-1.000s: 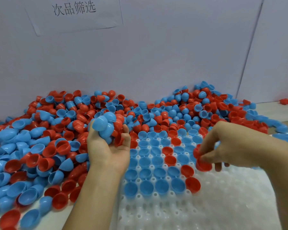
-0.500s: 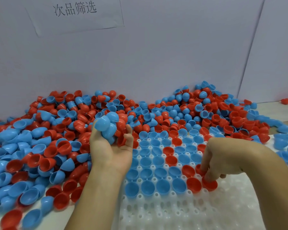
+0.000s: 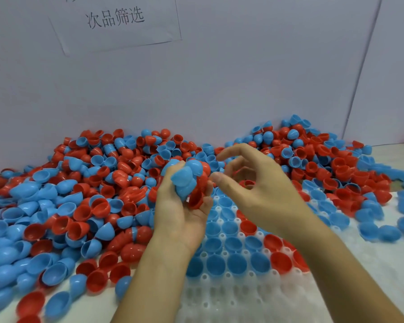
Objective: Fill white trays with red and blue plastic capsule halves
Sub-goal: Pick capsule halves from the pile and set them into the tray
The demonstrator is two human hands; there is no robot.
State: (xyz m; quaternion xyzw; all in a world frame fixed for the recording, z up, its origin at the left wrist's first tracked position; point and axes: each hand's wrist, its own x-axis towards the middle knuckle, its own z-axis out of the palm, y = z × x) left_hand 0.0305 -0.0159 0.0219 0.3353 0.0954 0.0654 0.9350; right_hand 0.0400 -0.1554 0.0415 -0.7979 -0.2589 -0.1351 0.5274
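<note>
red and blue capsule halves (image 3: 84, 206) – white tray (image 3: 243, 299), pale grey wall (image 3: 243, 78)

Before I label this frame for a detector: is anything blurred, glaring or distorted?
Head view: lighting is even and soft, with no hard shadows. The right hand is slightly motion-blurred at its fingertips. The white tray is washed out near the bottom, its empty pockets hard to tell apart. Wide-angle bending shows in the slanting wall seam. The left hand and the capsule halves it holds look reasonably sharp.

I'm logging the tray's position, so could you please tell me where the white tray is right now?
In the head view the white tray lies at lower centre-right, under the right hand, with the loose capsule pile along its left edge.
</note>
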